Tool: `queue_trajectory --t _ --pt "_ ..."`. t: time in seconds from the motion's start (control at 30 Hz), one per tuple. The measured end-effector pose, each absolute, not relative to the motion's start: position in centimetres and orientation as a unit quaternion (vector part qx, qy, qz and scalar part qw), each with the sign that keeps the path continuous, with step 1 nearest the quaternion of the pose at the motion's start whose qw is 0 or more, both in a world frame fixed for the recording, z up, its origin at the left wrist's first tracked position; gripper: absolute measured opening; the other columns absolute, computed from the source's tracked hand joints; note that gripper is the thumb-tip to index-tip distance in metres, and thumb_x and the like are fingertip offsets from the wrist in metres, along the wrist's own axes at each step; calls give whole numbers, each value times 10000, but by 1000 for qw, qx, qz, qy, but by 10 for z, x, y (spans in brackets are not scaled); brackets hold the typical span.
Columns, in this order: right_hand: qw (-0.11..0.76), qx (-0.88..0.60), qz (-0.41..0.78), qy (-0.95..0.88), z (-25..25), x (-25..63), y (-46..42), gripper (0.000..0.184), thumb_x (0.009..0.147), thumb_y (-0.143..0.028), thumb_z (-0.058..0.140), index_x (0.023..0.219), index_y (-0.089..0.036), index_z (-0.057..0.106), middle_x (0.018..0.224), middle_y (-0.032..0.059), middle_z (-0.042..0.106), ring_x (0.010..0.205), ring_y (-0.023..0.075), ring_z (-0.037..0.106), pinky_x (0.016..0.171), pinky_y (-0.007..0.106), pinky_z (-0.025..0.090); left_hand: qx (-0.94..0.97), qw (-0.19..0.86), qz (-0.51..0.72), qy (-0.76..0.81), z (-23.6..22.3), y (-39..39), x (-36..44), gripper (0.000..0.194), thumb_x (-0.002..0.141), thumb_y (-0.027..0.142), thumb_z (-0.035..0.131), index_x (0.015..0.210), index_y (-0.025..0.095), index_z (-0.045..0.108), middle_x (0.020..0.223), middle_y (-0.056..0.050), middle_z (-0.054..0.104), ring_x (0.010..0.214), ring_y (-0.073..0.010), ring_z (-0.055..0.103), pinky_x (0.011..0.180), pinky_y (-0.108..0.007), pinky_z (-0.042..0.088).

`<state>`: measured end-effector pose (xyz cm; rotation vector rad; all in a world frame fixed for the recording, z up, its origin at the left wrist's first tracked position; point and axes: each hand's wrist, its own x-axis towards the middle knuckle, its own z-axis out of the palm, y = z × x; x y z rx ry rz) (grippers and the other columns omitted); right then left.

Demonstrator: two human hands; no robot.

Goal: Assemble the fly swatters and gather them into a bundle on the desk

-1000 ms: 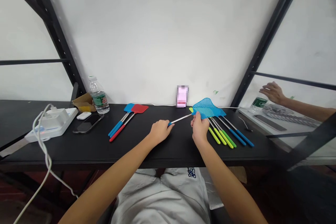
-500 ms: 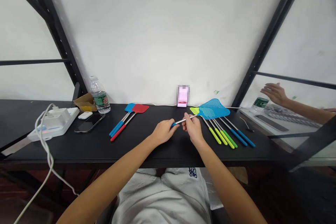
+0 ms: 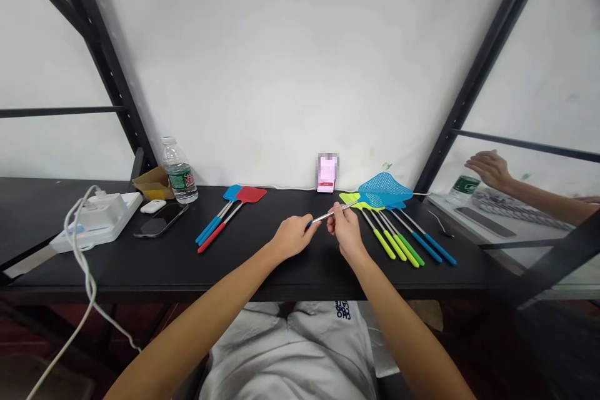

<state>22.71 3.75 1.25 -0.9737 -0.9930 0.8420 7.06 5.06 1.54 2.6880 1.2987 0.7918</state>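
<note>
A blue fly swatter (image 3: 384, 186) with a metal shaft is held in both my hands above the desk. My left hand (image 3: 293, 235) is closed round its blue handle, most of which is hidden. Farther up, the fingers of my right hand (image 3: 345, 228) grip the shaft. The mesh head hangs over a row of fly swatters at the right, with yellow-green handles (image 3: 396, 244), a green handle (image 3: 412, 250) and blue handles (image 3: 429, 245). At the left lie blue fly swatters (image 3: 209, 231) and a red fly swatter (image 3: 220, 225).
On the left stand a water bottle (image 3: 179, 172), a cardboard box (image 3: 154, 184), a white case (image 3: 153, 206), a dark phone (image 3: 162, 220) and a power strip (image 3: 100, 222) with cables. A lit phone (image 3: 327, 173) leans on the wall. A small spoon-like item (image 3: 441, 225) lies right.
The held swatter's head has turned to a flatter angle and shifted slightly right, showing more of the yellow-green heads beneath. Both hands keep their hold.
</note>
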Motion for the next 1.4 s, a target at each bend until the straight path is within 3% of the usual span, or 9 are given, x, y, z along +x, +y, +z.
queue_trajectory --t 0.33,1.0,1.2,1.4 --pt "738 -445 304 -405 9 231 42 407 864 -583 544 766 -187 537 490 -65 425 407 90 407 389 219 306 869 18 250 428 16 51 72 412 995 489 318 818 208 562 728 -35 645 676 -178 603 576 -257 293" --pt "766 -432 302 -368 12 233 42 388 874 -567 547 782 -191 530 518 -73 396 409 86 386 373 223 285 860 14 261 438 13 54 70 420 996 484 305 834 215 584 719 -48 643 687 -204 619 591 -268 328" --pt "779 -416 308 -354 15 233 41 392 869 -567 551 779 -186 529 531 -73 399 406 76 370 369 220 274 825 60 321 461 9 58 69 294 983 442 373 906 202 526 722 -31 620 660 -187 603 595 -270 353" --pt "778 -420 311 -349 17 233 40 389 859 -571 557 779 -192 518 535 -75 391 407 76 377 370 218 274 828 46 330 451 7 63 69 215 980 339 372 844 208 475 749 -31 590 714 -186 591 638 -285 377"
